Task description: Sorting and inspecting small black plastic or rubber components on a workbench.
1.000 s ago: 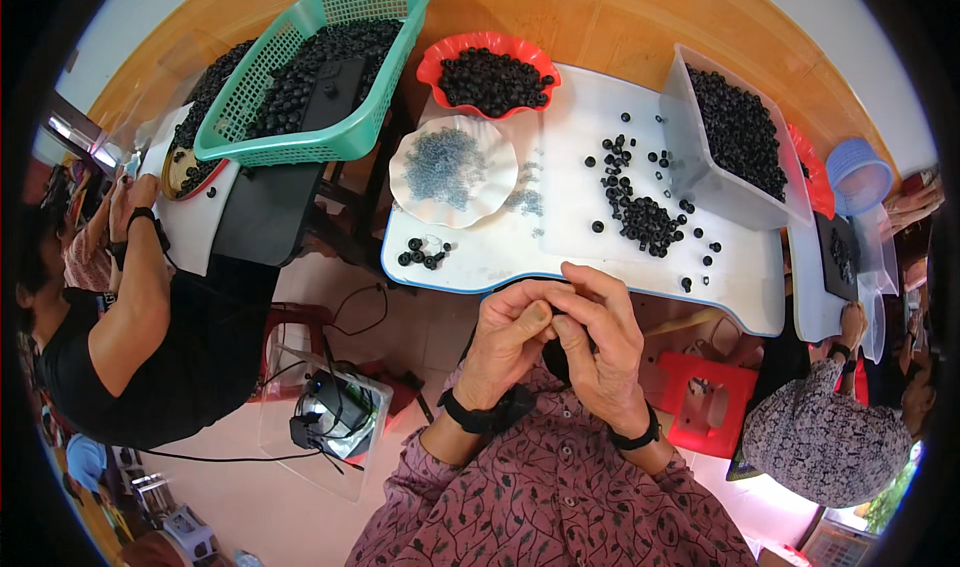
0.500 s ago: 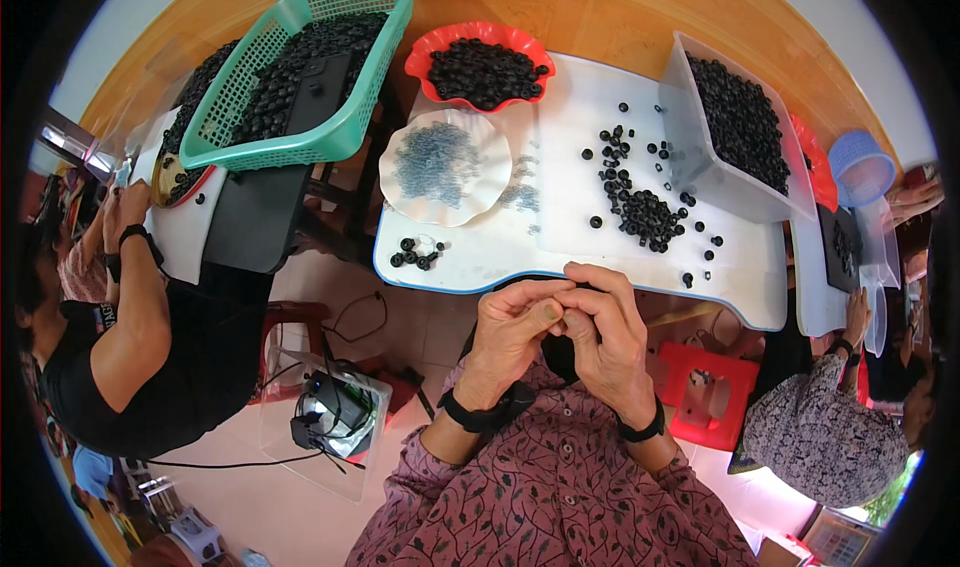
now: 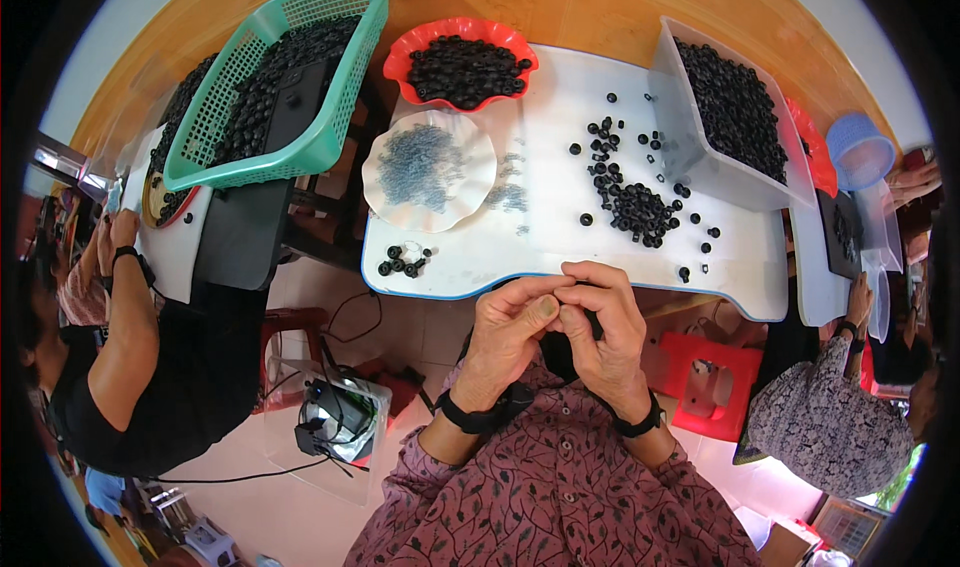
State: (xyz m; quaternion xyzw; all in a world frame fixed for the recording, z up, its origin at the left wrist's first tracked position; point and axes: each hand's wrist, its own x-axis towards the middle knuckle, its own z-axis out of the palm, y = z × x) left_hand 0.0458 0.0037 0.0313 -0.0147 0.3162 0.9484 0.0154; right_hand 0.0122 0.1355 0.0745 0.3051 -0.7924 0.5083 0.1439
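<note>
My left hand [image 3: 508, 339] and my right hand [image 3: 612, 347] meet just off the front edge of the white table [image 3: 460, 257]. Thumbs and forefingers pinch together, the tips touching. Whatever lies between them is hidden or too small to name. Ahead and to the right, small round black parts [image 3: 640, 215] lie in a loose pile. A smaller cluster of black parts [image 3: 404, 262] sits near the front left corner. Behind that cluster, a white wavy-rimmed plate [image 3: 382, 199] holds many thin, clear-grey little pieces [image 3: 420, 165].
A red scalloped bowl [image 3: 398, 67] of black parts stands at the back, beside a green basket [image 3: 180, 170]. At the right is a clear plastic bin [image 3: 690, 152], full of black parts. Co-workers sit on both sides. A red stool [image 3: 735, 387] stands below the table.
The table and its contents have shifted slightly left in the picture, as the view turned a little. My hands stay pinched together in nearly the same place, with small finger movements.
</note>
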